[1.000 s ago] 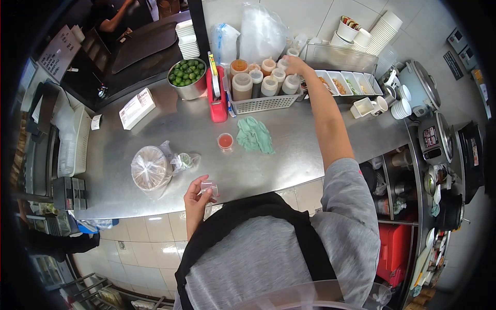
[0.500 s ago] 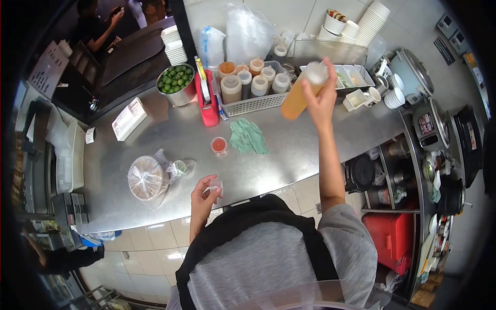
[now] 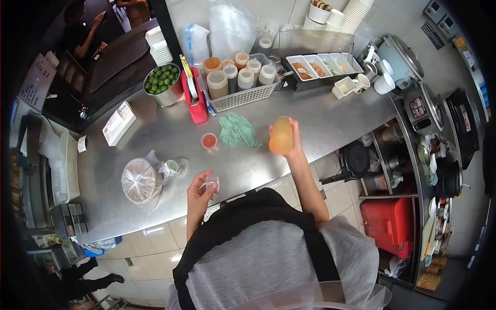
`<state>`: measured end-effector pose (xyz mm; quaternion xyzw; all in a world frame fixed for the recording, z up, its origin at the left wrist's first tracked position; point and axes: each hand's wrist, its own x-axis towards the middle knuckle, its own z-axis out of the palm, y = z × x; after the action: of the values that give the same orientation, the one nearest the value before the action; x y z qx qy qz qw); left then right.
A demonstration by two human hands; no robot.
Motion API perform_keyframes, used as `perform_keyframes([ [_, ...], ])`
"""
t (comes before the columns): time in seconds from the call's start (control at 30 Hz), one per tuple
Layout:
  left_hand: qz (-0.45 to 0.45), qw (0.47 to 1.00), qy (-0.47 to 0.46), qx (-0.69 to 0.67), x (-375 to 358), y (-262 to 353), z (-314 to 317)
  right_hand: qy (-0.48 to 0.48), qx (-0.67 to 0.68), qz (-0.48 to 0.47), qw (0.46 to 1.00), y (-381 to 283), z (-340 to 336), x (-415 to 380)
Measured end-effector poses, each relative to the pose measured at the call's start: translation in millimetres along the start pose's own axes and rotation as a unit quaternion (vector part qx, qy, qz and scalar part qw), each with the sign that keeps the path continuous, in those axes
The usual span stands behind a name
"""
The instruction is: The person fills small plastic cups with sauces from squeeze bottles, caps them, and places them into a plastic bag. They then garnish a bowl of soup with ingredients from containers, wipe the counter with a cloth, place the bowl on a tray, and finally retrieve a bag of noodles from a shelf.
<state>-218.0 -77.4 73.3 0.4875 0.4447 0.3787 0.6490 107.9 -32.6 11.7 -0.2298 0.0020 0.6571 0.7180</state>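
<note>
My left hand (image 3: 198, 192), near the counter's front edge, pinches a small clear plastic sauce cup (image 3: 213, 183). My right hand (image 3: 296, 140) is wrapped round a squeeze bottle (image 3: 281, 134) of yellow-orange sauce, held above the counter with its base toward me and its nozzle hidden. The bottle and the cup are apart. Between them and farther back, a small cup of red sauce (image 3: 209, 141) stands on the counter, just left of a crumpled green cloth (image 3: 238, 130).
A grey basket (image 3: 245, 98) of several sauce bottles stands at the back, beside a red holder (image 3: 196, 106) and a pot of green limes (image 3: 170, 96). A plastic-wrapped round container (image 3: 140, 182) sits left. A topping tray (image 3: 323, 77) is back right. A person (image 3: 82, 33) stands beyond the counter.
My right hand has brought the sauce bottle down and toward me, away from the back of the counter, and turned it over. My left hand still holds the cup. The whole view has shifted slightly.
</note>
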Motion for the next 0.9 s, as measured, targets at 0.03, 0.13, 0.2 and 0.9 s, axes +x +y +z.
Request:
perform_keyframes([
  [0.03,-0.012,1.000,0.006,0.000,-3.2,-1.5,-0.6,0.025,0.029,0.002,0.999,-3.3,8.5,3.2],
  [0.13,0.002,1.000,-0.008,-0.002,-5.7,0.5,-1.0,0.101,0.084,0.000,0.991,5.1,4.9,-6.0],
  [0.2,0.005,1.000,-0.014,0.012,-4.5,2.1,0.0,0.094,0.050,-0.019,0.994,10.6,9.7,-7.3],
  [0.9,-0.010,0.998,-0.061,0.016,8.9,5.7,12.5,0.096,-0.509,-0.426,0.742,-3.2,42.0,-20.0],
])
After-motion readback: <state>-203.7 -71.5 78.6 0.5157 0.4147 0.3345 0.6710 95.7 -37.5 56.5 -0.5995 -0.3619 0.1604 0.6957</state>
